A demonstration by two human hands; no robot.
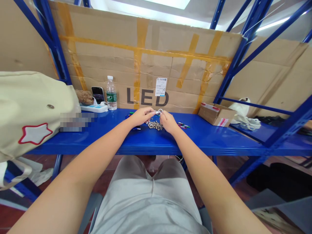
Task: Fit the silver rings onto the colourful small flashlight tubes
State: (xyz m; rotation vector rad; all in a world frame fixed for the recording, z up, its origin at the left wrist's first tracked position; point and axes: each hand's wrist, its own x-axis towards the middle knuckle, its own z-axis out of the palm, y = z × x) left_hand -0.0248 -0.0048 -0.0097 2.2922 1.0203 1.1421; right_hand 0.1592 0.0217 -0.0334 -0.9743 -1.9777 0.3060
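Note:
Over the blue shelf [146, 141], both hands meet around a small silver piece [157, 112] with a metal ring [160, 110]. My left hand [143, 116] pinches the silver piece from the left. From the other side, the fingers of my right hand [168, 121] close on the ring end. Just below them lies a pile of small metal pieces [155, 125], too small to name. Thin coloured items [183, 125] are spread to the right of the pile. Dark blue pieces [136, 128] lie by my left wrist, and more coloured ones are partly hidden behind that hand.
A plastic water bottle [111, 94], a phone [97, 95] and a white power strip [95, 107] stand back left. A cream bag [34, 97] fills the left side. At right sit a small cardboard box [216, 114] and a blue rack post [230, 71]. Cardboard [102, 65] walls the back.

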